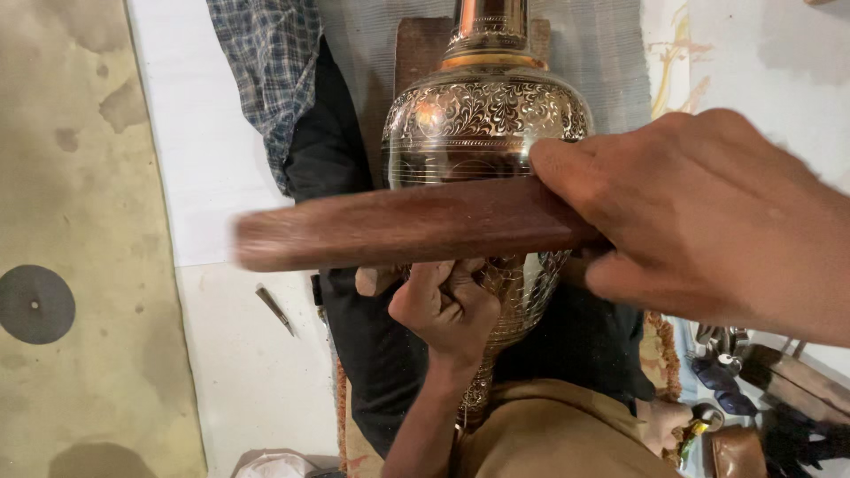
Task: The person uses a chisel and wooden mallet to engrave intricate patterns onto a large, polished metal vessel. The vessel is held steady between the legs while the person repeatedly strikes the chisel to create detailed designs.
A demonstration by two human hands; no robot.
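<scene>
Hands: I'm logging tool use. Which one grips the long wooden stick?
The right hand, reaching in from the right, grips the wooden stick. The left hand, lower down, is fisted around a small tool against the engraved vase.

I see a checked cloth point(270, 62) upper left, dark disc point(35, 304) on floor, metal tools point(722, 350) lower right, small blade point(274, 309) on white sheet point(212, 159)

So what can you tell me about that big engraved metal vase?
The vase is a large, rounded metal vessel, shiny silver with fine scrolling leaf engraving and a copper-gold band at its narrow neck. It lies across the person's lap, neck pointing away. The left hand presses against its belly, while the right hand holds a brown wooden stick across it.
</scene>
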